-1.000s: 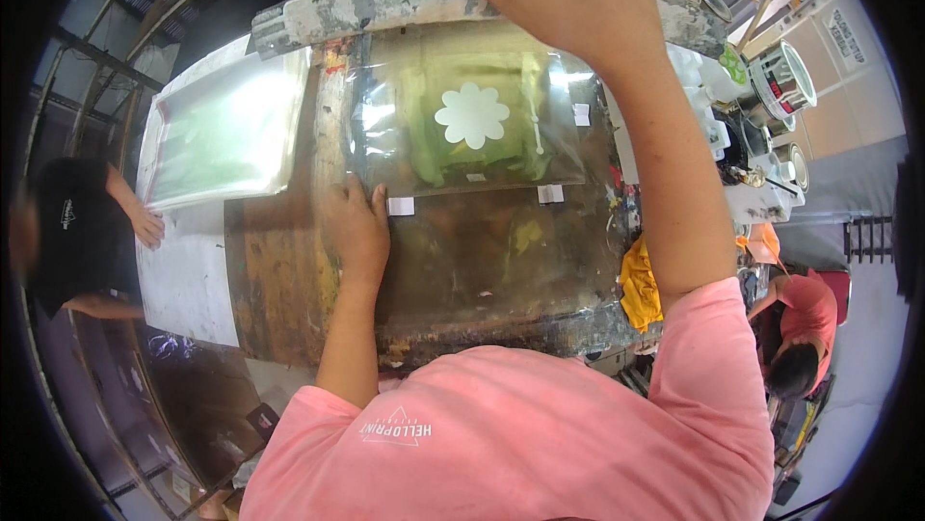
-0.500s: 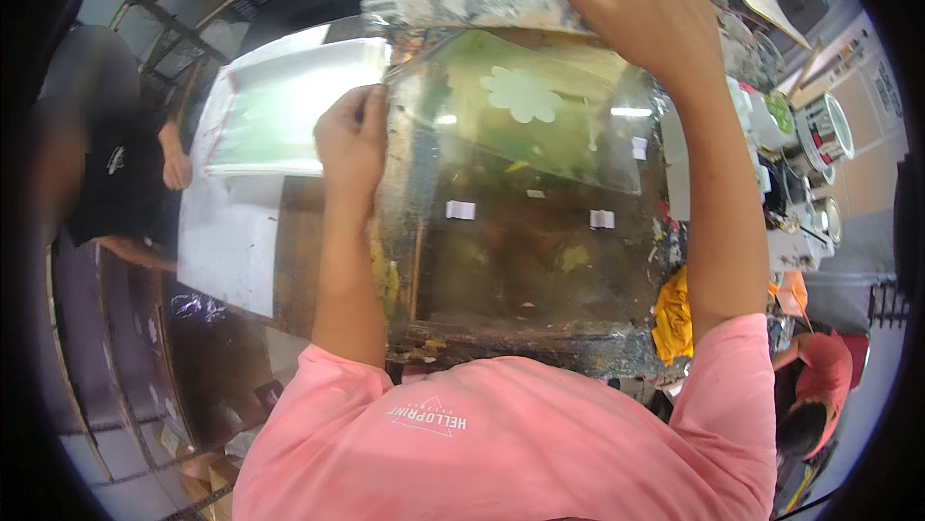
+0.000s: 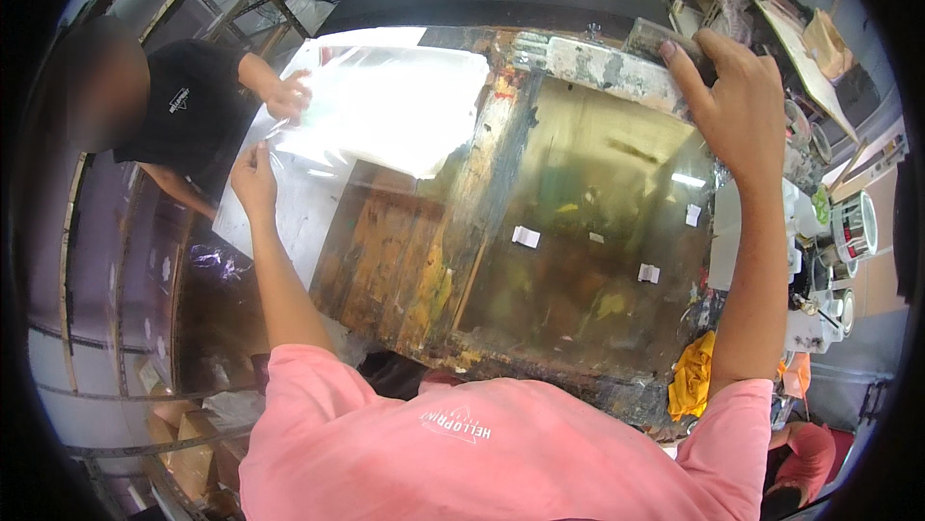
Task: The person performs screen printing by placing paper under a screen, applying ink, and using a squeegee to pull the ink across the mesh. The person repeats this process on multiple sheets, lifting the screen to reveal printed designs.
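Note:
My left hand (image 3: 253, 184), fingers pinched, holds the near left corner of a clear plastic sheet (image 3: 371, 140). Strong glare covers the sheet, so its outline is partly lost. A co-worker's hand (image 3: 289, 97) is just beyond mine, at the sheet's left edge. At the far right, my right hand (image 3: 740, 106) is curled around the end of a dark grey-brown block (image 3: 650, 39); its fingertips are partly hidden. Below that hand lies a glassy, yellowish work surface (image 3: 568, 299) with small white tabs (image 3: 525, 237) stuck on it.
A paint-stained pale bar (image 3: 617, 73) runs along the far edge. Yellow cloth (image 3: 692, 376) lies at the near right corner. Tubs and pots (image 3: 853, 227) stand to the right. A co-worker in a black shirt (image 3: 183, 102) is at the left; another person (image 3: 807, 458) is at lower right.
My left hand has carried the clear sheet, with its pale flower shape, leftward off the glassy surface. The co-worker's hand has come up to it. My right hand stays by the block; the view has shifted.

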Action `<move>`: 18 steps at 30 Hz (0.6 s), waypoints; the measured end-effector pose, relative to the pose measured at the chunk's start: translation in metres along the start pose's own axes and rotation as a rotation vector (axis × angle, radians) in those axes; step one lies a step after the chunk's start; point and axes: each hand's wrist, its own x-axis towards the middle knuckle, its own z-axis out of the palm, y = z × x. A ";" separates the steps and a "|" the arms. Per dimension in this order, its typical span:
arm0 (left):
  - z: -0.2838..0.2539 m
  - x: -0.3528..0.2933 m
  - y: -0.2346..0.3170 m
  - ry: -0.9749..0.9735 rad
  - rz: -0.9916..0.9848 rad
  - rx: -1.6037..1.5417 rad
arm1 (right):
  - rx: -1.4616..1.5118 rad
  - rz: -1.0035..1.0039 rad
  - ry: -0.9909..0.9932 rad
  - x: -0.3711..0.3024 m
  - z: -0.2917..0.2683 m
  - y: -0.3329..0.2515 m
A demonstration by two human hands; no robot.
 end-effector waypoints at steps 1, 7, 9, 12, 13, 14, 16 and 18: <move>-0.005 0.004 -0.029 -0.002 -0.032 0.071 | 0.042 0.002 -0.006 0.001 0.000 -0.002; 0.024 -0.066 0.070 0.539 0.230 0.685 | -0.020 0.041 -0.067 -0.002 -0.006 -0.004; 0.037 -0.089 0.105 -0.081 0.493 0.348 | -0.019 0.057 -0.077 -0.002 -0.008 -0.004; 0.081 -0.102 0.114 -0.321 0.625 0.433 | 0.010 0.028 -0.044 0.005 -0.006 -0.004; 0.094 -0.106 0.107 -0.398 0.609 0.467 | 0.010 0.025 -0.051 0.005 -0.007 -0.005; 0.103 -0.106 0.105 -0.470 0.599 0.501 | 0.009 0.027 -0.051 0.005 -0.008 -0.006; 0.109 -0.113 0.099 -0.480 0.544 0.454 | 0.007 0.030 -0.038 0.002 -0.007 -0.006; 0.118 -0.107 0.099 -0.495 0.517 0.427 | 0.007 0.031 -0.013 -0.001 -0.005 -0.006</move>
